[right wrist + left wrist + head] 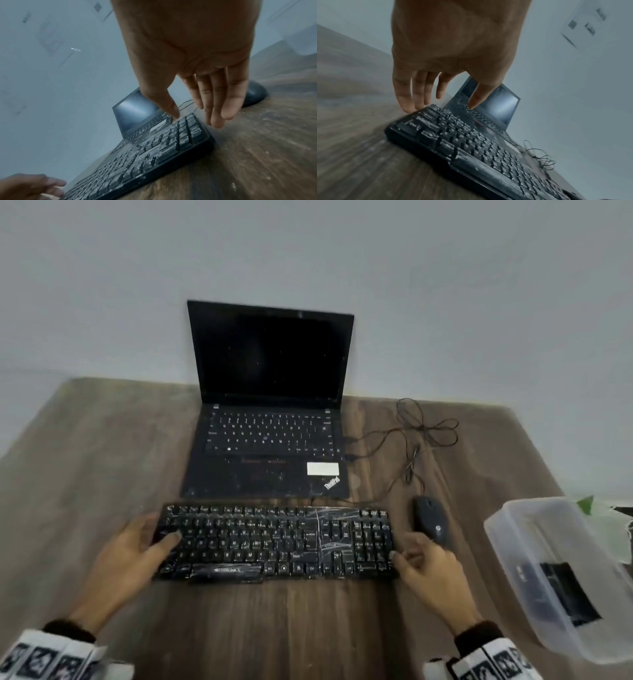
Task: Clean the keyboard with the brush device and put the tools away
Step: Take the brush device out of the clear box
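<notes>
A black keyboard [274, 542], its keys streaked with pale dust, lies on the wooden table [308, 628] in front of me. My left hand [161, 530] is at its left end, with the thumb [171, 537] lying on the keys and the fingers [406, 102] straight, reaching past the left edge. My right hand [407, 551] is at the right end: the thumb [173, 113] touches the outer keys and the straight fingers [217, 119] hang beside the edge. Neither hand holds a tool. No brush is plainly visible.
An open black laptop [270, 405] stands behind the keyboard. A black mouse [431, 522] lies just beyond my right hand, with a coiled cable [424, 429] further back. A translucent plastic box [534, 559] with a black item [568, 594] inside sits at the right edge.
</notes>
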Action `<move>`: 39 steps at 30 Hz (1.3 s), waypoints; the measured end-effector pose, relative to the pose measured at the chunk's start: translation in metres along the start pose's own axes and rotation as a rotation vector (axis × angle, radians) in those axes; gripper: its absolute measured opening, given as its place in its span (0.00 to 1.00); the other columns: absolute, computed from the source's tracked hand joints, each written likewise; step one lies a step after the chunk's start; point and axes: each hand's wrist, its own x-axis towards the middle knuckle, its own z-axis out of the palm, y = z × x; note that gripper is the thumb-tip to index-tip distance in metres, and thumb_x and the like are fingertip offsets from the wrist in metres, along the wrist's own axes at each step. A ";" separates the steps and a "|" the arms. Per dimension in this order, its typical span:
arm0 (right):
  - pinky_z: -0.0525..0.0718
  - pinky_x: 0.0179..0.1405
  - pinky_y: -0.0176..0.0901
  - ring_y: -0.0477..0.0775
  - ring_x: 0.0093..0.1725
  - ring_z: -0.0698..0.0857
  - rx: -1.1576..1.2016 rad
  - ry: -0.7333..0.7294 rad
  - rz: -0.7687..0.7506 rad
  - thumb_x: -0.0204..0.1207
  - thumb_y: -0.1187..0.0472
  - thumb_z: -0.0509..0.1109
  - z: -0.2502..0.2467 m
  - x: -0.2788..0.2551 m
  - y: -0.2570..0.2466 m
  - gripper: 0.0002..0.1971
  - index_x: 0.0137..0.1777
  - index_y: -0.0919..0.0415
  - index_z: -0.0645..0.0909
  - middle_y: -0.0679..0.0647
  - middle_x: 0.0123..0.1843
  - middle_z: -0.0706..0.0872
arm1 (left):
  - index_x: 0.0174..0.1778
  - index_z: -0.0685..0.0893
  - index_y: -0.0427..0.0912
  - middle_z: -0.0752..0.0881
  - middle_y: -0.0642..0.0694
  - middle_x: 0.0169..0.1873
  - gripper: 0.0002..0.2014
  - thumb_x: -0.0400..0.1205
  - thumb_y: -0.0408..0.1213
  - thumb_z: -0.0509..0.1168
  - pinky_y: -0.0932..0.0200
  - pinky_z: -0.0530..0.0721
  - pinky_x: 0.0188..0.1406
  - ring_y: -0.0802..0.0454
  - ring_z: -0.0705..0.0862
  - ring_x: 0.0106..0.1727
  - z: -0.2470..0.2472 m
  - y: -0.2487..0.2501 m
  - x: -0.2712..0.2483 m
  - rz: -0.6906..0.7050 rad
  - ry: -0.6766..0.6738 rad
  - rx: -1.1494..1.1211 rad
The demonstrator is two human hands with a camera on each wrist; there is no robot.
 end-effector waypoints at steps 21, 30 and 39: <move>0.94 0.45 0.49 0.51 0.34 0.91 0.161 -0.103 -0.129 0.81 0.52 0.79 0.032 0.029 0.022 0.09 0.58 0.52 0.89 0.54 0.43 0.95 | 0.46 0.92 0.41 0.94 0.49 0.36 0.21 0.66 0.54 0.79 0.53 0.84 0.44 0.47 0.90 0.44 0.015 -0.040 0.023 0.147 -0.103 -0.172; 0.87 0.26 0.40 0.51 0.30 0.84 0.169 -0.041 -0.041 0.84 0.51 0.77 0.044 0.014 0.013 0.19 0.63 0.67 0.84 0.58 0.42 0.84 | 0.47 0.89 0.22 0.86 0.38 0.30 0.20 0.69 0.35 0.82 0.63 0.74 0.23 0.45 0.82 0.28 0.020 -0.048 -0.002 0.113 -0.109 -0.188; 0.84 0.36 0.40 0.48 0.39 0.86 0.264 -0.053 -0.085 0.82 0.55 0.78 0.046 -0.067 0.049 0.09 0.51 0.62 0.90 0.53 0.40 0.90 | 0.52 0.87 0.35 0.94 0.46 0.36 0.18 0.69 0.20 0.81 0.72 0.84 0.30 0.60 0.91 0.31 0.015 -0.086 -0.086 0.213 -0.201 -0.376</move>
